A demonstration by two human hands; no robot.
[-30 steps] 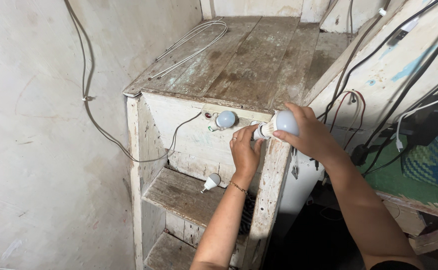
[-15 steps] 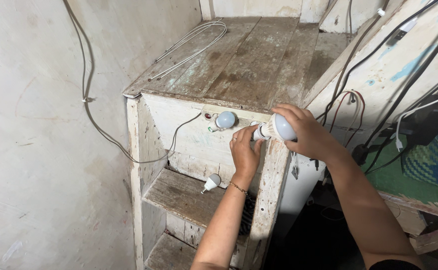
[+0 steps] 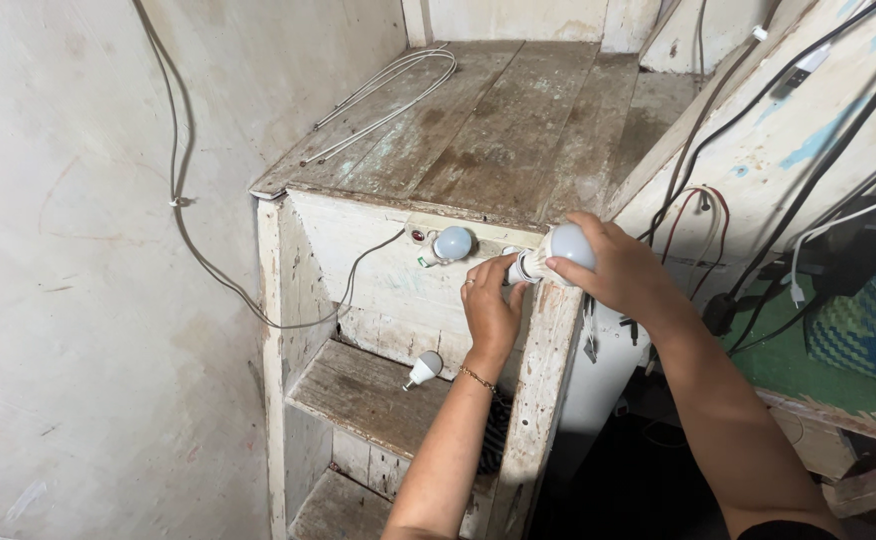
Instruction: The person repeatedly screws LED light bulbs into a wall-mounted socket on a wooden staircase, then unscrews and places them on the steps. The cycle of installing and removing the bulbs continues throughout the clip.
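Two bare hands meet at the front of a worn, whitewashed wooden cabinet (image 3: 358,260), seen from the head camera looking down. The right hand (image 3: 623,275) is curled around the globe of a white bulb (image 3: 563,248), fingers and thumb closed on it, with the bulb's ribbed base pointing left toward the cabinet's front panel. The left hand (image 3: 491,305) rises from below, wearing a thin gold bracelet (image 3: 478,378) at the wrist and a ring on one finger; its fingertips are gathered at the bulb's base, though whether they pinch the base itself or a socket behind it is hard to tell from this angle. Just to the left on the same panel sits a second bulb (image 3: 453,243), mounted facing outward, with a small red dot beside it. On the lower shelf (image 3: 358,395) a third, smaller bulb (image 3: 424,369) lies on its side, well apart from both hands. A grey cable (image 3: 208,270) runs down the plaster wall and curves in to the panel. A loop of pale wire (image 3: 388,90) rests on the cabinet's scuffed top. At the right, black and red cords (image 3: 748,190) hang across a slanted painted board.
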